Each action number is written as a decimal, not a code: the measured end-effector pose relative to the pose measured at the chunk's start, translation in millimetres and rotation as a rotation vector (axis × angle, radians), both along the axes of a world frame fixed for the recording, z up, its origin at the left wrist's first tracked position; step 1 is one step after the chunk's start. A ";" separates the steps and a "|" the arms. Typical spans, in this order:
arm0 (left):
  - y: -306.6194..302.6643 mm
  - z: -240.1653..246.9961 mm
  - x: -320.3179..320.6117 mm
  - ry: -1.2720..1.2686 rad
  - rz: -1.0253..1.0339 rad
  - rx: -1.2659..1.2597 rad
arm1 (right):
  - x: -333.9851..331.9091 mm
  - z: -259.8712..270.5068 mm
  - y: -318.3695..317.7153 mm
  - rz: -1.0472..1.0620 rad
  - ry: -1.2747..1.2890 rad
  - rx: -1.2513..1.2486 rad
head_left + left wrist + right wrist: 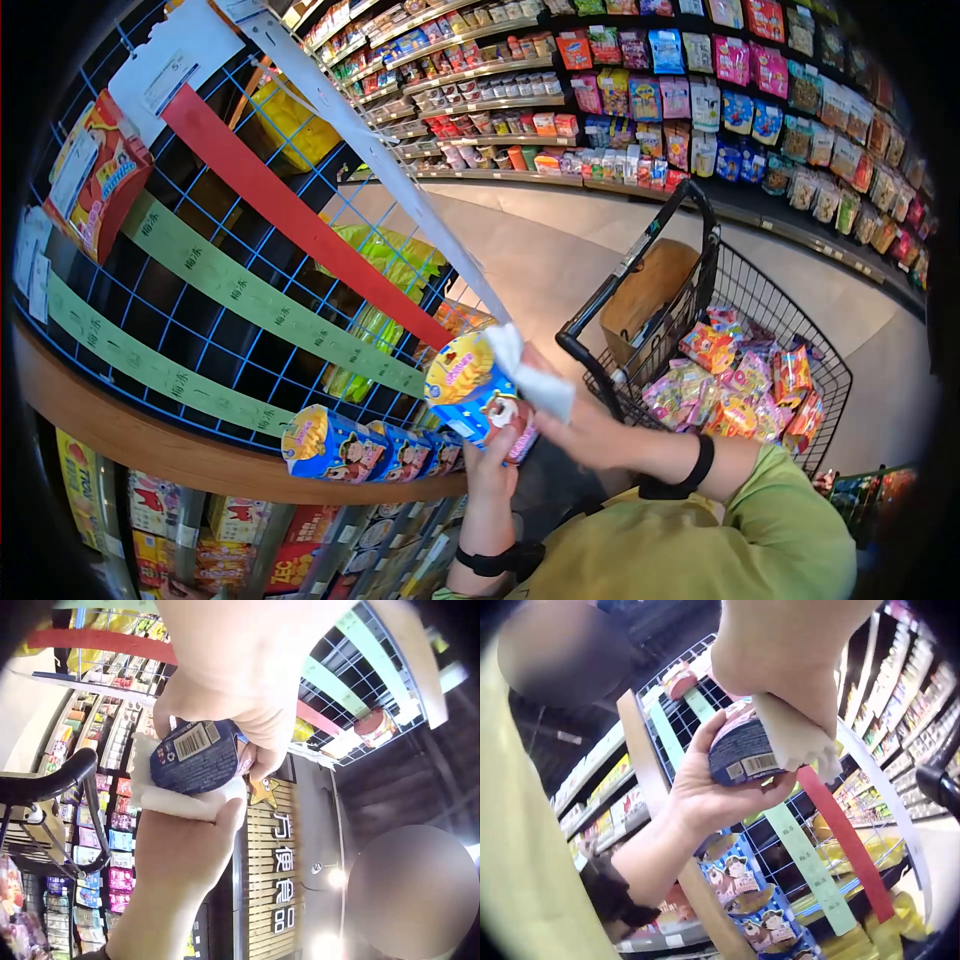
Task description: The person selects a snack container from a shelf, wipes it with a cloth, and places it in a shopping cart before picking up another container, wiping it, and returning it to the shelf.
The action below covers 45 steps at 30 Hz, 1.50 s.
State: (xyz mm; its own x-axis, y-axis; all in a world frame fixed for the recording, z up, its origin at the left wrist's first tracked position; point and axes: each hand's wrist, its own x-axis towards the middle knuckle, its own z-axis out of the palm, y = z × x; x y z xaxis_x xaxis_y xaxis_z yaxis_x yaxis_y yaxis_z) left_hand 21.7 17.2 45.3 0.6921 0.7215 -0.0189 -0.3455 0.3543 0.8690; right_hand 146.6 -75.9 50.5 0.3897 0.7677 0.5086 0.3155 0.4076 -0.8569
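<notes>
In the head view, my left hand [491, 468] grips a blue snack cup [478, 412] with a yellow lid and a cartoon figure. My right hand [585, 432] holds a white paper wipe [543, 386] against the cup's side and rim. The left wrist view shows the cup's dark blue back [193, 759] with a barcode, the wipe [180, 802] bunched around its edge. From the right wrist, my left hand's fingers [709, 733] curl round the cup while the wipe [791, 739] hangs beneath my right hand. Similar blue cups [345, 448] stand in a row on the wooden ledge.
A blue wire rack [230, 215] with red [300, 215] and green label strips rises behind the ledge. A shopping cart [780, 290] holding a cardboard box [650, 290] and many candy bags [740, 380] stands to the right. Stocked shelves [480, 75] line the far side.
</notes>
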 end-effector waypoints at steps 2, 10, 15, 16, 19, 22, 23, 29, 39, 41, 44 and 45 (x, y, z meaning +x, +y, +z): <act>-6.6 7.4 -3.2 -0.012 -0.035 0.031 | 8.3 -6.6 -3.3 0.183 0.303 -0.095; 4.4 5.0 -17.2 -0.015 -0.240 0.075 | 23.9 5.1 -23.3 0.598 0.812 -0.144; 3.7 14.0 5.5 0.304 0.288 0.720 | 22.5 3.6 -16.8 0.254 0.791 -0.074; 0.2 12.9 6.1 0.463 0.437 0.909 | 21.8 8.3 -17.4 0.117 0.766 -0.090; -17.8 22.7 9.8 0.313 0.175 0.903 | 17.9 4.9 -17.4 -0.050 0.491 -0.142; -25.7 12.8 26.3 0.000 0.011 0.606 | -3.7 6.4 -18.3 0.068 0.486 0.096; -25.4 13.4 27.2 0.004 -0.020 0.465 | -6.0 9.8 -18.8 0.035 0.304 0.164; -0.4 -14.6 3.7 -0.051 -0.164 -0.175 | 9.8 18.6 -36.5 -0.234 -0.723 -0.159; 12.7 -26.5 -3.2 -0.100 -0.319 -0.259 | 51.1 12.8 -31.0 -0.280 0.161 -0.016; 10.8 -28.7 -1.6 -0.007 -0.322 -0.165 | 46.2 31.4 -35.2 -0.421 -0.428 -0.048; -1.3 -17.5 2.5 -0.018 -0.336 -0.250 | 21.5 39.6 -30.5 -0.330 -0.755 -0.197; -11.7 -0.6 9.6 0.130 -0.208 -0.191 | 16.9 36.3 -30.2 -0.329 -0.753 -0.199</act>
State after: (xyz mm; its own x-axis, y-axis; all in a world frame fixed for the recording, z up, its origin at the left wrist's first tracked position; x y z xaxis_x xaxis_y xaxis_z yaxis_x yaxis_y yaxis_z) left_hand 31.4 5.5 44.8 0.8073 0.5399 -0.2382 -0.1394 0.5666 0.8121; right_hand 163.5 -106.1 86.7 0.2202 0.7772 0.5894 0.9074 0.0586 -0.4163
